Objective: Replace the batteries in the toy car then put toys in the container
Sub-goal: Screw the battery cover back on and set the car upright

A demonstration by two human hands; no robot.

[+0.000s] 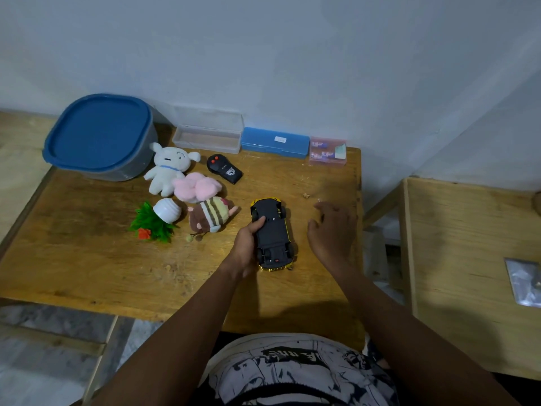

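Note:
A yellow toy car (pixel 275 234) lies upside down on the wooden table (pixel 87 259), its black underside facing up. My left hand (pixel 247 244) grips its left side, thumb pressed on the underside. My right hand (pixel 330 230) hovers just right of the car with loosely spread fingers, holding nothing. A grey container with a blue lid (pixel 99 136) stands closed at the back left. A white plush (pixel 168 171), a pink plush (pixel 196 187), a striped plush (pixel 212 213) and a small fake plant in a white pot (pixel 158 219) lie left of the car. A black remote (pixel 224 169) lies behind them.
Along the wall sit an open clear plastic box (pixel 209 137), a blue case (pixel 275 142) and a small clear box with small items (pixel 328 152). A second wooden table (pixel 468 259) with a plastic bag (pixel 524 284) stands to the right, across a gap.

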